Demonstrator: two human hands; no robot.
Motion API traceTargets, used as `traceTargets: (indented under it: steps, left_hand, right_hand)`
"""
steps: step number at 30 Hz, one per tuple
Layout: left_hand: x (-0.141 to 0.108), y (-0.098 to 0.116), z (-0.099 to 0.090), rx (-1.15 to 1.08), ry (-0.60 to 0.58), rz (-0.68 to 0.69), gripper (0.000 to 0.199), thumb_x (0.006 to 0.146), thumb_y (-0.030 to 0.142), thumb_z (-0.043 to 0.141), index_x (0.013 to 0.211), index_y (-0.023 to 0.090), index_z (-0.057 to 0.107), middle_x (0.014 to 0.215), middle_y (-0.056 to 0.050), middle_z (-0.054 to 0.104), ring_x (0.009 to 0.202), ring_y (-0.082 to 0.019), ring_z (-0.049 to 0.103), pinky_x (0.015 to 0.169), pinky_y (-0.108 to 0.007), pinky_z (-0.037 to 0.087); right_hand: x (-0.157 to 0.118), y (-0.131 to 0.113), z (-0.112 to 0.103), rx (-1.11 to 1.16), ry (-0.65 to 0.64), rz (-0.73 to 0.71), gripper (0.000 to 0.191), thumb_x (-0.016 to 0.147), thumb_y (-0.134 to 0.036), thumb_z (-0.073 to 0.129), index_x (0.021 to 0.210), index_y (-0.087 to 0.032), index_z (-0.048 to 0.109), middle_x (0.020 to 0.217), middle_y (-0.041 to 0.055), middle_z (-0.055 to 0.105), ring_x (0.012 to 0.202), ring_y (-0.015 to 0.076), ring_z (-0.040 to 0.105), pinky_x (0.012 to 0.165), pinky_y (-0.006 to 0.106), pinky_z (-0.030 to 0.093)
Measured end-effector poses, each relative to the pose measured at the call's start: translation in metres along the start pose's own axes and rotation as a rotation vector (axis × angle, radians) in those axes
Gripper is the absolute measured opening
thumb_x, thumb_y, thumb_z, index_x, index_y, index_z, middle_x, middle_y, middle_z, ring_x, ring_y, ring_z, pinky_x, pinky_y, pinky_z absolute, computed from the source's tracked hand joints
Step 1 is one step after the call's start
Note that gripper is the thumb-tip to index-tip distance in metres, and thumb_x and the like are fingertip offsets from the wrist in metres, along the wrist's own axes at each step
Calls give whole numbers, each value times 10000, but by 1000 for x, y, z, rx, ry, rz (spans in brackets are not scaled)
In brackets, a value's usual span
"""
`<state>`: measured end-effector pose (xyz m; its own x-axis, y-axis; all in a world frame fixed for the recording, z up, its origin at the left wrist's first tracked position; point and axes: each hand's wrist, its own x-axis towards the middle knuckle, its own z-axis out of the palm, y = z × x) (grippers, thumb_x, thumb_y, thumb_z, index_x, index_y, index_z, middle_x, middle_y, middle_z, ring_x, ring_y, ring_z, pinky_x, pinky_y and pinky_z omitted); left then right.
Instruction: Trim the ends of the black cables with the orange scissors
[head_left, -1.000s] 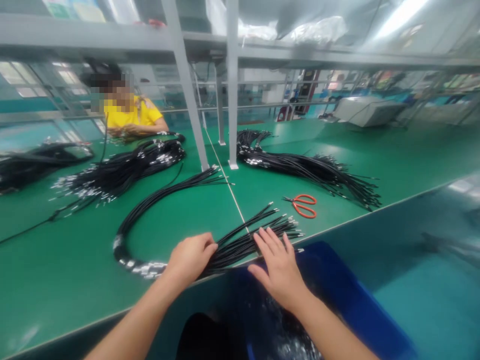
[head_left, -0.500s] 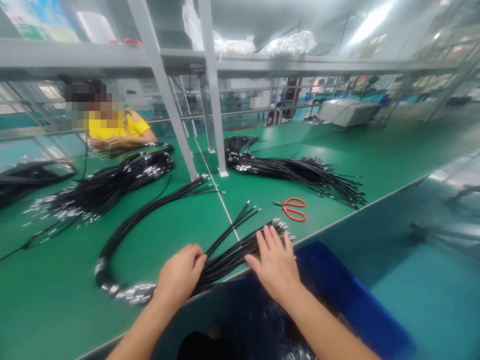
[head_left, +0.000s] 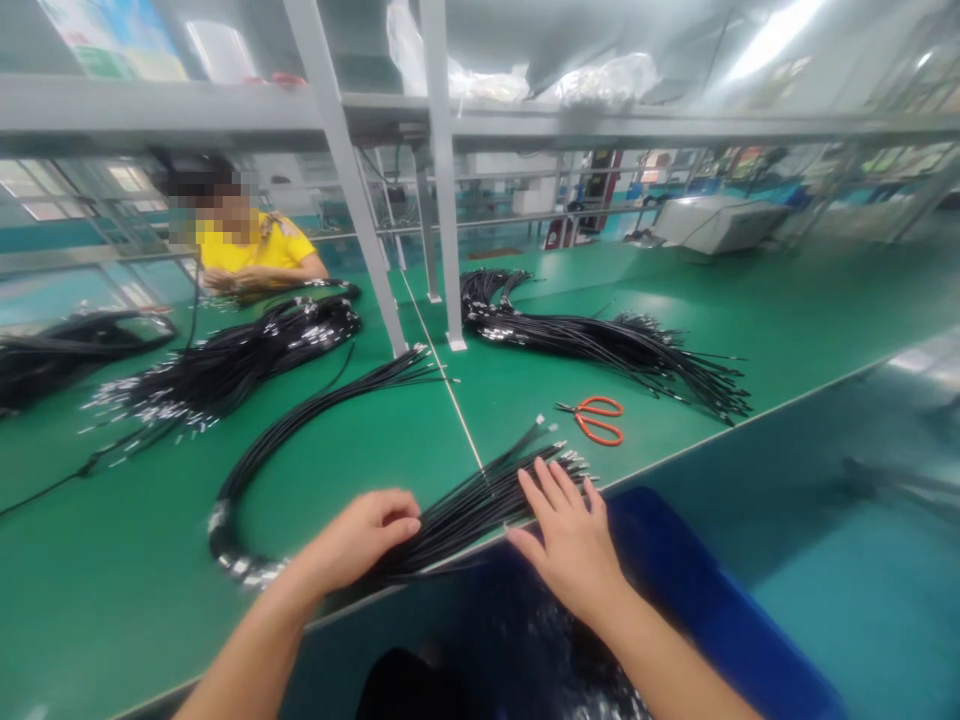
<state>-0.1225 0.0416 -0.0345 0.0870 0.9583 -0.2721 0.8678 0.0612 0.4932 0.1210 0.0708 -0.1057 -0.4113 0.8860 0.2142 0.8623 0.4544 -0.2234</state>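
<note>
Left hand (head_left: 381,532): loosely curled, can't tell if gripping
Right hand (head_left: 571,535): spread over cables (head_left: 466,515)
Cables: mostly bunched imo, few uneven ends (head_left: 540,424) remaining, left hand's 2 o'clock

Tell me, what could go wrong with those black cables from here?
The black cable bundle lies along the front edge of the green table, so strands might slip off toward the blue bin.
The orange-handled scissors lie close to the cable ends, so the right hand could perhaps bump them.
</note>
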Motion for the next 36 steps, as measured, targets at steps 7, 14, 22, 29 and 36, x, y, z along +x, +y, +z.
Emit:
traceTargets:
  steps: [7,14,22,29,36]
  left_hand:
    - [7,20,19,97,122,-114,153,830,290,469,729,230,568,736,4,649,720,-186,583,605,-250,351]
    - [10,17,25,97,201,-177,259,868,305,405,650,230,524,635,21,599,653,-178,564,566,-244,330]
    - [11,20,32,93,255,-229,150,834,269,456,736,228,562,736,-16,649,678,-210,585,562,-276,331]
    - [-5,14,0,-29,420,-164,215,853,367,456,795,227,609,769,4,665,726,-184,593,658,-274,416]
    - [-51,55,60,-99,487,380,156,859,210,501,732,212,591,668,24,625,606,-127,560,557,-223,418]
  right_hand:
    - [-1,-10,6,41,95,51,586,837,-422,523,1342,-131,460,1409,189,449,1283,365,406,995,609,266]
    - [17,27,-20,74,165,28,345,869,-347,515,1165,-195,607,1159,91,692,1082,239,603,900,406,461]
    - [72,95,-17,-78,210,252,295,885,-274,576,1166,-187,561,1247,89,566,1060,260,580,869,489,488]
    - [93,108,-29,-181,-11,326,236,896,-289,557,1108,-190,589,1155,75,611,954,220,617,805,433,520]
    - [101,99,-42,-146,-64,386,241,881,-284,579,1095,-174,592,1136,72,617,993,244,601,845,478,485]
